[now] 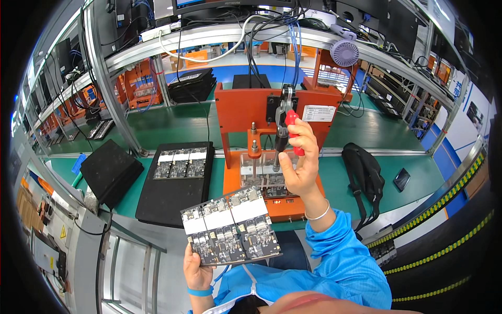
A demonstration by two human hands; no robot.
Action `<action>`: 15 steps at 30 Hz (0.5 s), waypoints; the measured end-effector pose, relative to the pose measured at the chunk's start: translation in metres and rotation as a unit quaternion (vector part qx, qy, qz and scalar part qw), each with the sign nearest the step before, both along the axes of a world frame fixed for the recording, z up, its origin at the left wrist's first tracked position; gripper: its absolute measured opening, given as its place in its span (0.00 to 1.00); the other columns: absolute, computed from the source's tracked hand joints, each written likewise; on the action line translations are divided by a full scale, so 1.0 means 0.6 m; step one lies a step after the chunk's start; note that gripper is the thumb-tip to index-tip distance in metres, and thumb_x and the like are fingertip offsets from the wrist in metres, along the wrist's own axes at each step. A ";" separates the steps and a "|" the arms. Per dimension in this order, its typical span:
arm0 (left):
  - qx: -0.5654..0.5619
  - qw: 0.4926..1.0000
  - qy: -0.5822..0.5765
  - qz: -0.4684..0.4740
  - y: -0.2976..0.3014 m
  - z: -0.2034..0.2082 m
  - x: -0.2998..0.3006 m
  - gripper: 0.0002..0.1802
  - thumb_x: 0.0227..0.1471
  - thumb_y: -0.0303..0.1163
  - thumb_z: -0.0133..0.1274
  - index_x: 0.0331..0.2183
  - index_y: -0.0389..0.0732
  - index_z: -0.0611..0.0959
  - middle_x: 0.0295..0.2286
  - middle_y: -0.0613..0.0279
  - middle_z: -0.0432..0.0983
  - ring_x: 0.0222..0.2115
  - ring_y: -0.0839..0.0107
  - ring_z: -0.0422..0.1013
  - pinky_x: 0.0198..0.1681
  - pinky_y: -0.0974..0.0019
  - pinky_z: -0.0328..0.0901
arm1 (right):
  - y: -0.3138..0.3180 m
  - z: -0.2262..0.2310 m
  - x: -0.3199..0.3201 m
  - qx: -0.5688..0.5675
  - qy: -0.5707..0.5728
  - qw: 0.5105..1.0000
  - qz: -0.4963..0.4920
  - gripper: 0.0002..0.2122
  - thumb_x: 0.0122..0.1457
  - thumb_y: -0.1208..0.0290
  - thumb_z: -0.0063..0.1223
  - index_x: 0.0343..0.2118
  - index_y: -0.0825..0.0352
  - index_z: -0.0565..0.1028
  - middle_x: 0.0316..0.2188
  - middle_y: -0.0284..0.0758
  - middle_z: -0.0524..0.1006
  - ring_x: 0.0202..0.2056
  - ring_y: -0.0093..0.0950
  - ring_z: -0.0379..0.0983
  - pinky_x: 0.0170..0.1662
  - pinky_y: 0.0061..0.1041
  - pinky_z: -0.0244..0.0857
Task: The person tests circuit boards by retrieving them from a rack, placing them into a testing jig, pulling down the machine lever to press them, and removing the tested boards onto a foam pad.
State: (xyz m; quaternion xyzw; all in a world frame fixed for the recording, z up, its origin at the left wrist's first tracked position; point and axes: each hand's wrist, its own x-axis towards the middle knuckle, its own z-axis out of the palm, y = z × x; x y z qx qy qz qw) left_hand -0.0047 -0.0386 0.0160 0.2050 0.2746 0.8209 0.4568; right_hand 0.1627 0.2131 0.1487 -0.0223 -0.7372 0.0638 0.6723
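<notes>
My left hand [194,271] is closed on the lower left edge of a circuit board panel [215,236], which it holds up tilted in front of the bench. The panel is black with several white blocks across it. My right hand [304,170] wraps its fingers round the red handle [291,118] of a toggle clamp [285,99]. That clamp is mounted on an orange test fixture [238,107]. Under it, a clear plate [261,179] lies over another board in the fixture's base, partly hidden by my right hand and the held panel.
Left of the fixture, a similar board panel [180,163] lies on a black foam pad [170,197]. Further left sits a black block-shaped stack [111,172]. On the right of the green bench [327,180] are a black bag [362,175] and a phone [401,179]. A small fan [344,53] hangs from the frame above.
</notes>
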 end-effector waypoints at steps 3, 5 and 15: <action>0.001 1.000 0.005 -0.003 0.000 -0.002 -0.001 0.29 0.53 0.32 0.47 0.52 0.31 0.57 0.38 0.50 0.71 0.27 0.70 0.73 0.20 0.75 0.69 | 0.000 0.001 -0.001 0.002 0.002 1.000 0.000 0.15 0.47 0.83 0.48 0.40 0.66 0.65 0.45 0.42 0.66 0.54 0.44 0.56 0.56 0.40 0.49; 0.003 1.000 0.007 -0.005 0.000 -0.002 -0.002 0.29 0.53 0.32 0.48 0.52 0.31 0.57 0.38 0.50 0.71 0.27 0.70 0.73 0.20 0.75 0.69 | 0.000 0.001 -0.002 0.003 0.002 1.000 0.003 0.15 0.47 0.82 0.48 0.40 0.66 0.65 0.45 0.42 0.66 0.54 0.44 0.56 0.56 0.40 0.49; -0.006 0.999 -0.003 -0.039 0.001 -0.009 0.006 0.29 0.53 0.34 0.48 0.51 0.31 0.58 0.38 0.51 0.71 0.27 0.69 0.73 0.21 0.74 0.69 | 0.001 -0.001 -0.005 0.001 0.005 1.000 0.005 0.15 0.47 0.82 0.49 0.40 0.66 0.65 0.45 0.42 0.66 0.54 0.44 0.56 0.56 0.40 0.49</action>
